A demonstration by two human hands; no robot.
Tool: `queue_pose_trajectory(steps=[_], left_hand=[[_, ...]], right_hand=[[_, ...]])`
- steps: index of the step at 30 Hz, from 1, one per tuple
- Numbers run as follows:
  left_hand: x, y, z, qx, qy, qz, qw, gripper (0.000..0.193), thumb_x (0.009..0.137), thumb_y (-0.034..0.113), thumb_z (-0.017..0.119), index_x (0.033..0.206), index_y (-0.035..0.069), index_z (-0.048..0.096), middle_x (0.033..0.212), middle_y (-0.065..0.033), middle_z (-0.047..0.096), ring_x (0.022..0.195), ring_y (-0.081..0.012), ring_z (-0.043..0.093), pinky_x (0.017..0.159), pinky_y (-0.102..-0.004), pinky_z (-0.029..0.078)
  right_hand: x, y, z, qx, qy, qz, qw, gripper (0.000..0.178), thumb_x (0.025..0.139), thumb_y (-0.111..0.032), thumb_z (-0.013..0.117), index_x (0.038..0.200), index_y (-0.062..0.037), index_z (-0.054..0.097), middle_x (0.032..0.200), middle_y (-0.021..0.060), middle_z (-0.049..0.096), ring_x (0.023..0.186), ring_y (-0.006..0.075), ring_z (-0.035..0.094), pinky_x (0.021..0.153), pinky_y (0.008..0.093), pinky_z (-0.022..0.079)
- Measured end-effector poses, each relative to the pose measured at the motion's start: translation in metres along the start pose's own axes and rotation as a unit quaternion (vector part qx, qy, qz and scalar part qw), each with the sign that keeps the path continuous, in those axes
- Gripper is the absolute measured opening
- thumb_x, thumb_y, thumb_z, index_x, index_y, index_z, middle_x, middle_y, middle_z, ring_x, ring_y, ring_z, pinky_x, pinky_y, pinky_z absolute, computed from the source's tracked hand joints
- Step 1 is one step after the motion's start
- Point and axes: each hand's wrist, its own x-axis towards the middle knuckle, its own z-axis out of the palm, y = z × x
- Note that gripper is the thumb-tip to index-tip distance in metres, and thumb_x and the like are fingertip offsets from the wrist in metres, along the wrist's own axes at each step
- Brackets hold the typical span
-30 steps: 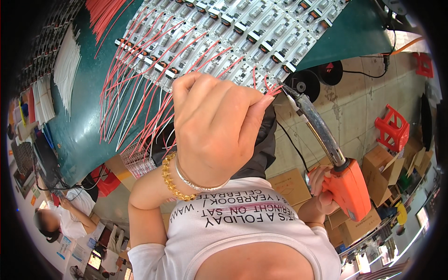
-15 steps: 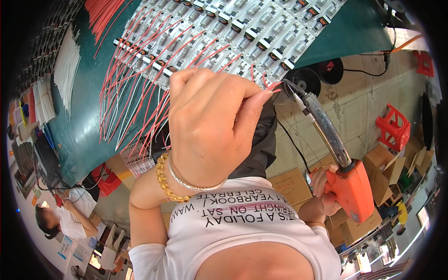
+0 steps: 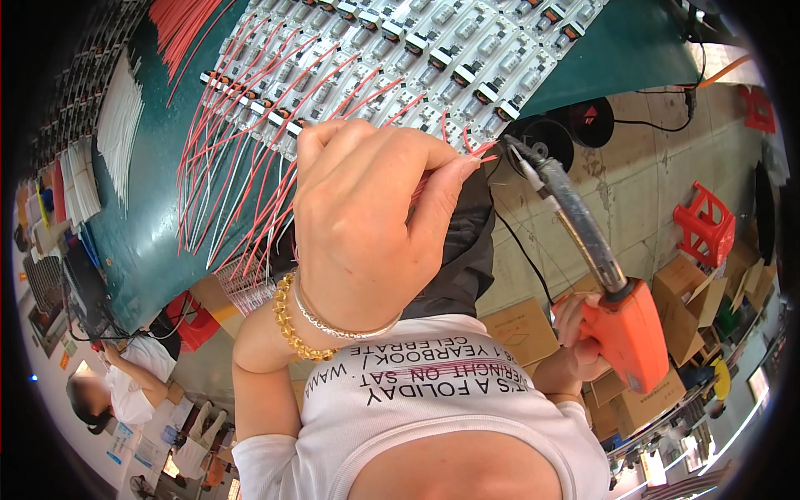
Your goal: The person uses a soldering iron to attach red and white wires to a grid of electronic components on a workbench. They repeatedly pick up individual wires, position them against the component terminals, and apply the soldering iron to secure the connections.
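Observation:
My left hand (image 3: 367, 221) is closed, thumb and forefinger pinching red wires (image 3: 483, 153) at the near right corner of a panel of small white circuit boards (image 3: 417, 54). Its other fingers are bent over the panel's near edge. In my right hand (image 3: 577, 337) is a soldering gun (image 3: 631, 333) with an orange handle and a long metal barrel. The gun's dark tip lies close beside the pinched wire ends; whether they touch I cannot tell. Several red and white wires (image 3: 242, 179) trail from the panel's near edge.
The panel rests on a green table (image 3: 146, 254). Loose red wires (image 3: 179, 33) and white wires (image 3: 119, 137) lie at its left. Black round reels (image 3: 546, 142), a red stool (image 3: 704, 225) and cardboard boxes (image 3: 521, 333) are to the right. Another person (image 3: 125, 383) sits at lower left.
My left hand and the panel have shifted slightly left. The soldering gun's tip has also moved a little left and up, staying beside the pinched wires.

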Motion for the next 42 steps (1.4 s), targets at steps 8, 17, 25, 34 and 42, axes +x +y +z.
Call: queue_pose_trajectory(steps=[8,17,25,34,42], left_hand=[[-0.001,0.001,0.000,0.003,0.004,-0.004,1.000,0.009,0.076,0.004,0.074,0.076,0.006,0.065,0.067,-0.0046,0.062,0.064,-0.0211,0.053,0.068,-0.0315,0.040],[-0.004,-0.005,0.005,-0.009,0.033,0.016,0.999,0.013,0.073,0.007,0.074,0.073,0.009,0.062,0.064,-0.0001,0.056,0.060,-0.0212,0.050,0.073,-0.0342,0.037],[-0.025,-0.009,-0.036,0.030,0.014,0.012,0.999,0.012,0.070,0.005,0.075,0.077,0.006,0.065,0.067,-0.0044,0.057,0.063,-0.0233,0.052,0.070,-0.0350,0.039],[-0.041,-0.090,-0.159,-0.067,0.103,-0.229,0.966,0.003,0.081,0.002,0.066,0.080,0.000,0.065,0.069,-0.0012,0.059,0.063,-0.0082,0.049,0.058,-0.0213,0.038],[0.092,-0.161,-0.101,-0.074,0.127,-0.069,0.987,0.015,0.086,0.018,0.066,0.086,0.003,0.069,0.069,-0.0049,0.065,0.059,-0.0109,0.058,0.055,-0.0269,0.045]], right_hand=[[0.001,-0.003,0.014,0.014,0.025,0.030,0.999,0.076,0.069,-0.067,0.069,0.095,-0.0032,0.038,0.064,0.0006,0.049,0.052,0.0116,0.048,0.052,0.0262,0.041],[0.016,0.007,0.013,0.095,-0.077,-0.141,0.983,0.068,0.090,-0.046,0.058,0.129,0.0059,0.040,0.054,-0.0036,0.045,0.046,0.0098,0.044,0.051,0.0273,0.039],[0.064,-0.028,0.043,0.092,-0.034,-0.218,0.971,0.068,0.090,-0.045,0.060,0.129,0.0074,0.040,0.053,-0.0017,0.043,0.043,0.0097,0.040,0.047,0.0264,0.037],[0.184,-0.088,0.049,0.051,0.089,-0.370,0.923,0.048,0.092,-0.029,0.061,0.118,0.0107,0.049,0.051,-0.0002,0.043,0.040,0.0093,0.039,0.043,0.0254,0.038],[0.232,-0.119,0.072,-0.067,0.149,-0.232,0.959,0.033,0.094,-0.015,0.057,0.116,0.0087,0.055,0.053,-0.0007,0.042,0.042,0.0073,0.039,0.042,0.0231,0.034]])
